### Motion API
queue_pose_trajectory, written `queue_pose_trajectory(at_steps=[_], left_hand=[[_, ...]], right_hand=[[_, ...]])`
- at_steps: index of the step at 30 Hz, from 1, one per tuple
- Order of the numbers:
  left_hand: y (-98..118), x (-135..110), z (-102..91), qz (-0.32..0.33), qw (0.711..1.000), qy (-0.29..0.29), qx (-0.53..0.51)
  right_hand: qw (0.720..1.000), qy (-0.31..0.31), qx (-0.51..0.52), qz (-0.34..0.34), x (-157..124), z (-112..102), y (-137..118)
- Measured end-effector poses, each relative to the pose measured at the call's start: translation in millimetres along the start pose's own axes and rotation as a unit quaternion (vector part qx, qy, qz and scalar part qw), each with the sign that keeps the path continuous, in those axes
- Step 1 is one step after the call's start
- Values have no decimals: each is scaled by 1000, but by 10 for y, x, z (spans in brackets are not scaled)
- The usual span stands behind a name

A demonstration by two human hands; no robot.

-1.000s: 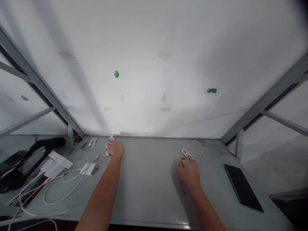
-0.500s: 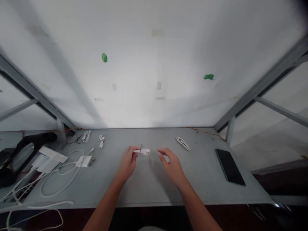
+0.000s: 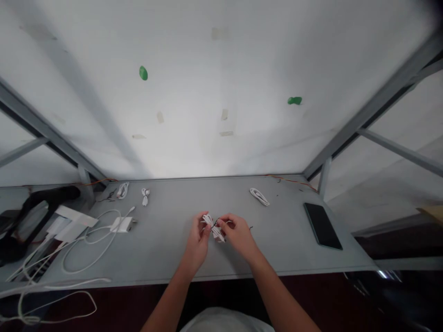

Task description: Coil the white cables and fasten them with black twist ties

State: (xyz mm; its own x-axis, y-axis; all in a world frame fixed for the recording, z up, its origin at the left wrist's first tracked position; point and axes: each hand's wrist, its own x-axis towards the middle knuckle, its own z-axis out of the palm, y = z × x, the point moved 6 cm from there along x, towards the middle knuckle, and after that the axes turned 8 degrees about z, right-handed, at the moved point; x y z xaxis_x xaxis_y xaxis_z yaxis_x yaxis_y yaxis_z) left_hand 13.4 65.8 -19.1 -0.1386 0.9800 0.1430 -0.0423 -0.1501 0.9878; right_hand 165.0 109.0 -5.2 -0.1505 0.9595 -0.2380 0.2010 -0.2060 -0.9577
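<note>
Both my hands meet over the middle of the grey table (image 3: pixel 162 249). My left hand (image 3: pixel 198 243) and my right hand (image 3: pixel 237 235) pinch the same small white coiled cable bundle (image 3: pixel 213 227), which has a thin black tie around it. The bundle is held just above the tabletop, between the fingertips of both hands. Another coiled white cable (image 3: pixel 259 196) lies behind my right hand. Two more small white bundles lie at the back left, one (image 3: pixel 145 195) nearer the middle and one (image 3: pixel 122 189) further left.
A black phone (image 3: pixel 322 220) lies flat at the right. At the left a white charger block (image 3: pixel 121 224) sits among long loose white cables (image 3: pixel 86 240), boxes and a dark bag (image 3: pixel 24 221). A white wall panel and grey metal frame bars enclose the back.
My hands came in from the back left and right of the table, the left bringing a cable bundle. Both hands now pinch it together nearer the front edge. The view tilted down.
</note>
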Motion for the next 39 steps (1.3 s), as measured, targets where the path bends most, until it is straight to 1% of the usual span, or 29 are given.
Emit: queue_pose_trajectory(at_steps=[3,7,10,12,14,16,18,19,21,23,25,26,27,29,30,31,32,33,34,35,36,37,39], left_hand=[[4,-13,2,-6,1000,-21,9],[30,1,-8,-18,998,-55,4],[66,22,-6,-25,996,-81,2],[76,40,-7,-29,996,-84,0],[55,58,-19,-41,997,-61,-10],[0,65,-31,-69,997,-24,-21],[-59,52,-15,-103,994,-9,-34],[-80,38,5,-119,992,-13,-46],[-113,-8,57,-155,984,-36,-81],[-136,-71,105,-194,969,-64,-137],[-145,-118,116,-219,953,-74,-195],[-135,-119,93,-213,950,-64,-219],[-110,-103,42,-188,953,-40,-235],[-10,-46,-117,-94,970,22,-223],[68,-23,-187,-36,981,34,-189],[154,-7,-228,22,990,23,-138],[234,0,-237,71,995,-7,-73],[295,-3,-219,110,993,-49,-2],[335,-15,-188,140,984,-92,65],[355,-30,-158,164,971,-126,119],[362,-44,-138,180,960,-145,156],[357,-54,-128,189,954,-151,177],[325,-68,-120,192,953,-144,185]], right_hand=[[998,-39,35,23,10,20,1],[990,-102,90,38,57,65,73],[987,-138,69,41,90,83,144],[988,-144,35,37,95,88,160],[994,-112,-9,7,80,75,111],[995,-51,-56,-61,32,60,-13],[986,1,-88,-141,-50,70,-159],[980,20,-95,-174,-92,79,-218],[971,48,-92,-214,-154,87,-291],[967,74,-75,-232,-187,74,-323],[964,91,-62,-243,-207,65,-339],[962,99,-60,-249,-218,65,-347],[959,108,-62,-254,-230,67,-356],[956,125,-68,-258,-253,83,-370],[956,130,-68,-253,-258,93,-371],[958,132,-63,-245,-259,106,-366],[962,130,-53,-233,-252,122,-356],[967,126,-41,-219,-241,137,-340],[971,121,-26,-204,-224,153,-320],[975,113,-11,-189,-204,167,-296],[980,103,4,-172,-181,180,-269],[984,89,18,-153,-157,195,-236],[991,55,40,-116,-111,222,-167]])
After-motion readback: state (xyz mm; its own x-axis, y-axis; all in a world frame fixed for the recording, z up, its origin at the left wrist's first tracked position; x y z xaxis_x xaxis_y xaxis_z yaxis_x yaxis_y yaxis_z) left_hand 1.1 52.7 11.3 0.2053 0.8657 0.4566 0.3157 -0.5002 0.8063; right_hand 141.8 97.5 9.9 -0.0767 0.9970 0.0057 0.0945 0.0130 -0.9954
